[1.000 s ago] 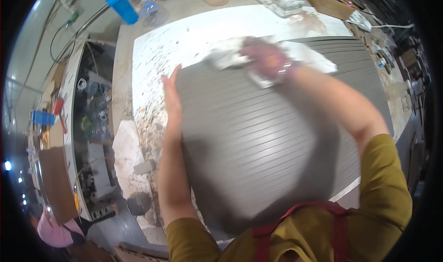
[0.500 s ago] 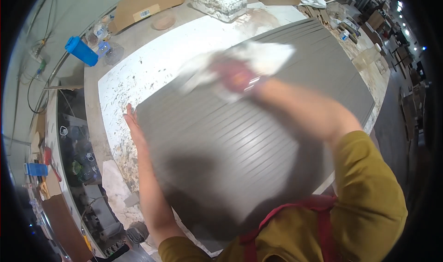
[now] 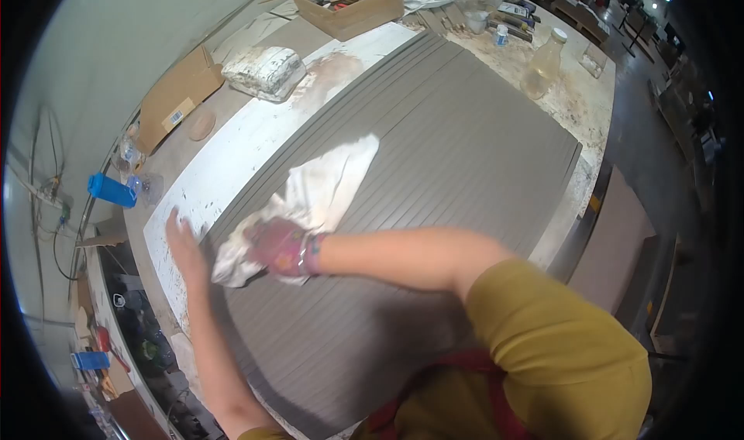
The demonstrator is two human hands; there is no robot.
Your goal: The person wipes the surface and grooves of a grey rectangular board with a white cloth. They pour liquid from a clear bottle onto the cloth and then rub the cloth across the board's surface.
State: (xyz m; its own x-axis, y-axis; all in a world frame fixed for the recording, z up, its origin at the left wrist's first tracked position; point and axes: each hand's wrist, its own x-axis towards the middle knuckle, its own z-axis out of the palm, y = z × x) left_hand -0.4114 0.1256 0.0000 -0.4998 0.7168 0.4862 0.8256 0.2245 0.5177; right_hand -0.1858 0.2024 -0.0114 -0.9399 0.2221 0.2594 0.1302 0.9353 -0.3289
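A large grey ribbed panel lies flat on a white stained workbench. My right hand, in a stained pinkish glove, presses a crumpled white rag onto the panel near its left edge. The rag trails away from the hand toward the panel's middle. My left hand rests flat with fingers spread at the panel's left edge, on the bench, holding nothing.
At the bench's far side stand a cardboard box of sticks, a white wrapped block, a flat cardboard piece and a clear bottle. A blue cylinder lies at the left. A board leans beyond the bench's right edge.
My right hand has swept the rag from the panel's far side toward its near left edge. The left hand stays at the panel's left edge. My head has turned, shifting the view.
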